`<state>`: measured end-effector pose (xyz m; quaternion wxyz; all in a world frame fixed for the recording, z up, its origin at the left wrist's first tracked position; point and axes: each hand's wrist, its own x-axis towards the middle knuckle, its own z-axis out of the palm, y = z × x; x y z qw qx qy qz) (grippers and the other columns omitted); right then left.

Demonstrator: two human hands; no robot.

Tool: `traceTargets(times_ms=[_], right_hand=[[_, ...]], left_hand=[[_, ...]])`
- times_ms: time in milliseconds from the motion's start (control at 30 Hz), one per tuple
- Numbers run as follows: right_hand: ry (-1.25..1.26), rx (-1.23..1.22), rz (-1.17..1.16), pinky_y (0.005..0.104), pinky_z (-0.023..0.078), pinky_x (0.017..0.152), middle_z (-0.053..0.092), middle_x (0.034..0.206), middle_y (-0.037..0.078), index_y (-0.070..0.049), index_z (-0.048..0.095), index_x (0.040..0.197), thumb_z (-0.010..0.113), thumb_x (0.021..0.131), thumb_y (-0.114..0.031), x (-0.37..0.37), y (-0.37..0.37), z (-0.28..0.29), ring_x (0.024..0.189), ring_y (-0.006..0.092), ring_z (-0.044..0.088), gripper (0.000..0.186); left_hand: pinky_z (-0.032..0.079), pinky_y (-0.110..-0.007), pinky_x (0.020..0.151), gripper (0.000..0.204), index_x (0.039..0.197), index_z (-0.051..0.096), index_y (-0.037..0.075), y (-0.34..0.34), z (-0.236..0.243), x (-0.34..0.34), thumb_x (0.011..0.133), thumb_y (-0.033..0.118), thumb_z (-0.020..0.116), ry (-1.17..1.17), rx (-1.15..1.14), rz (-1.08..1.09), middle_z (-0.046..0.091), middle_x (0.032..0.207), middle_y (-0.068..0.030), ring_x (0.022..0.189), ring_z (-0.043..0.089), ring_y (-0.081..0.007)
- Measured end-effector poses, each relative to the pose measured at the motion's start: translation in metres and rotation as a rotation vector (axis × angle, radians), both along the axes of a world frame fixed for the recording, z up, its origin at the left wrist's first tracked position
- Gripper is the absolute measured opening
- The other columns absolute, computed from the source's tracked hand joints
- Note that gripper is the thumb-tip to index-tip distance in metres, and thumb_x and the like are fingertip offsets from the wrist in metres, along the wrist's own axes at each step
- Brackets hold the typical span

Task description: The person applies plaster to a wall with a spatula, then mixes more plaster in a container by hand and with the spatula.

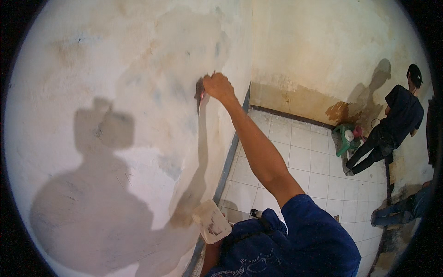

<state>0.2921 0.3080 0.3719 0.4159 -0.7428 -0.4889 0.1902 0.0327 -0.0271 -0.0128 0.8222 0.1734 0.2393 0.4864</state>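
Observation:
My right hand (219,87) is raised high against the pale wall (152,152), its fingers closed round a putty knife (200,102). The knife shows almost edge-on, with a bit of red near my fingers and a thin light blade pointing down along the wall. Lower down, close to my body, a whitish rectangular plastic tub (212,222) is held by my left hand (216,244). Most of that hand is hidden behind the tub. Greyish smears mark the tub's inside. Patchy grey and brown stains cover the wall around the knife.
A dark skirting strip (225,168) runs where wall meets the white tiled floor (295,152). At the far right a person (397,120) stands beside a green plastic stool (342,139) with containers on it. Another person's legs (397,210) show at the right rim.

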Motion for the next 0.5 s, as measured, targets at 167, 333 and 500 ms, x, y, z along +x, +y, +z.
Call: traceTargets(times_ms=[167,333,500], right_hand=[[-0.083,0.168,0.096,0.046,0.045,0.092,0.059,0.113,0.027,0.005,0.064,0.1,0.052,0.077,-0.031,-0.002,-0.009,0.081,0.107,0.0424,0.057,0.044],[0.031,0.202,0.125,0.0461,0.045,0.092,0.059,0.113,0.028,0.003,0.066,0.099,0.054,0.076,-0.03,0.006,-0.003,0.127,0.104,0.0423,0.058,0.041],[-0.054,0.182,0.114,0.0463,0.041,0.096,0.054,0.119,0.031,0.007,0.061,0.108,0.048,0.08,-0.037,0.045,-0.02,0.078,0.111,0.0444,0.053,0.054]], left_hand=[[0.035,-0.048,0.104,0.064,0.137,0.035,0.01,0.006,0.006,0.008,0.088,0.048,0.048,0.335,0.268,-0.051,0.046,0.133,-0.0135,0.124,0.043,-0.0289],[0.037,-0.055,0.101,0.071,0.141,0.029,0.008,-0.001,-0.004,0.002,0.088,0.054,0.043,0.604,0.43,-0.112,0.039,0.137,-0.0224,0.124,0.041,-0.0406],[0.038,-0.058,0.099,0.073,0.141,0.029,0.009,-0.003,-0.013,0.0,0.087,0.057,0.042,-0.415,-0.187,0.05,0.038,0.138,-0.0222,0.122,0.042,-0.0412]])
